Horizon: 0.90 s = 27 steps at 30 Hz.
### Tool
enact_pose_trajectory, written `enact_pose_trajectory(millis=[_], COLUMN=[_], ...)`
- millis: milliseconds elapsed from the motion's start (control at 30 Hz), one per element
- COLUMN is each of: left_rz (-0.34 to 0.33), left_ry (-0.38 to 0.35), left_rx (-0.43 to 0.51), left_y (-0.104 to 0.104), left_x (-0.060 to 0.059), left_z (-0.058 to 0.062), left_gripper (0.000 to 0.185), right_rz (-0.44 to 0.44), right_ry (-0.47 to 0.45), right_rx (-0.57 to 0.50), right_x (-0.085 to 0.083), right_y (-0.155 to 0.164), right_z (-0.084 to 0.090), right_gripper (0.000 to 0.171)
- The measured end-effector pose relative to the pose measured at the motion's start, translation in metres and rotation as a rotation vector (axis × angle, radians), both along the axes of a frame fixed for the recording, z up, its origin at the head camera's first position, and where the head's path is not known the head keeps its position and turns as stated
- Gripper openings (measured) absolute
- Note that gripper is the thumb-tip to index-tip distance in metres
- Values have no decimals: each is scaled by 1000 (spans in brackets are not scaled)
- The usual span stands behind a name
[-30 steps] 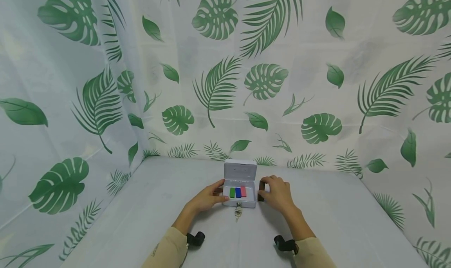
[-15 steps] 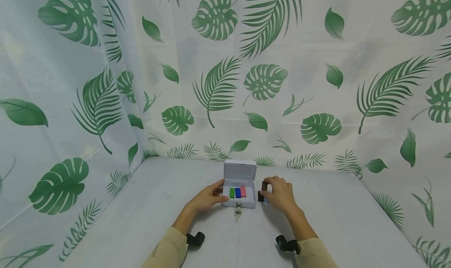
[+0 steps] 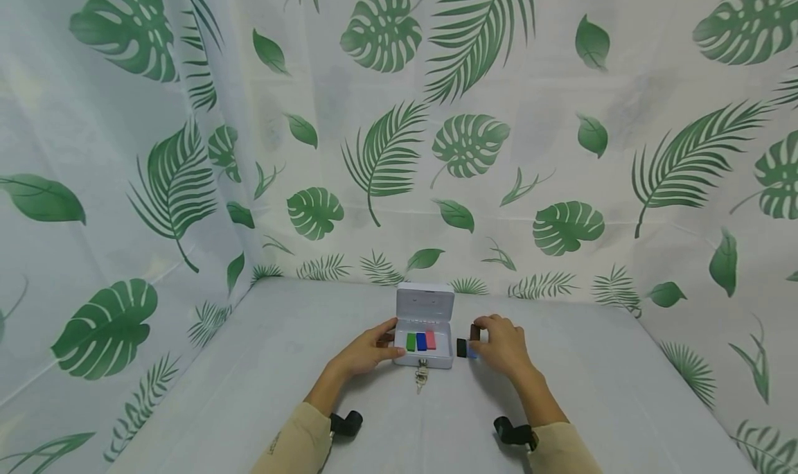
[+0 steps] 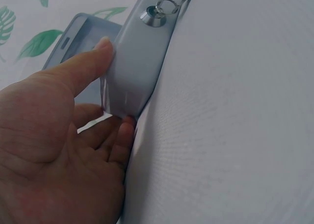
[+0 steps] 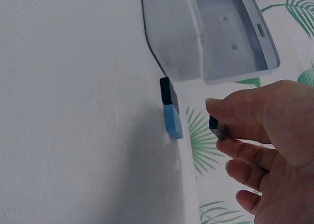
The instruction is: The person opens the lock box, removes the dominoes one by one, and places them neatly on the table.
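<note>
In the head view the left hand (image 3: 364,353) braces the small metal box (image 3: 424,346) mid-bench, at 9 o'clock of it; the right hand (image 3: 501,346), at 3 o'clock, pinches a dark block (image 3: 475,332). Left wrist view: thumb and fingers clamp the smooth painted wall (image 4: 135,62), which could skid on the cloth. Right wrist view: the slim hard block (image 5: 217,127) may slip from that light pinch onto the black block (image 5: 169,94) and blue block (image 5: 172,121) lying end to end

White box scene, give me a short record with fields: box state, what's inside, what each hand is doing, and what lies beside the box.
box: white box on the table, lid open and upright
inside: green, blue and pink blocks side by side
lock: key in the front
left hand: holds the box's left end
right hand: pinches a dark block
beside box: black block and light blue block on the table, right of the box
</note>
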<state>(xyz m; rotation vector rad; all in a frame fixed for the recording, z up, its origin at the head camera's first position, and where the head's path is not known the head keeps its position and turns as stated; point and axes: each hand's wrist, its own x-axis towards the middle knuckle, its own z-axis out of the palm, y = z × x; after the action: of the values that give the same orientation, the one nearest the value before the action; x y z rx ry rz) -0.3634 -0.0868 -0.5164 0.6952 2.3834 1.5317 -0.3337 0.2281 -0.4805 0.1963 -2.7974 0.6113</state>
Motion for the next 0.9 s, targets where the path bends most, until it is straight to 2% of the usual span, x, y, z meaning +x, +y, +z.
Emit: enact_pose_trajectory(millis=[733, 900], left_rz=[-4, -4], left_ry=[-6, -13], left_rx=[5, 9], left_y=[-1, -1], left_x=[1, 1], left_z=[1, 1], left_gripper=[82, 83], right_rz=[39, 43], right_ry=[-72, -93], right_rx=[-9, -14], right_x=[1, 1], right_y=[12, 13], right_z=[-1, -1], right_gripper=[38, 33])
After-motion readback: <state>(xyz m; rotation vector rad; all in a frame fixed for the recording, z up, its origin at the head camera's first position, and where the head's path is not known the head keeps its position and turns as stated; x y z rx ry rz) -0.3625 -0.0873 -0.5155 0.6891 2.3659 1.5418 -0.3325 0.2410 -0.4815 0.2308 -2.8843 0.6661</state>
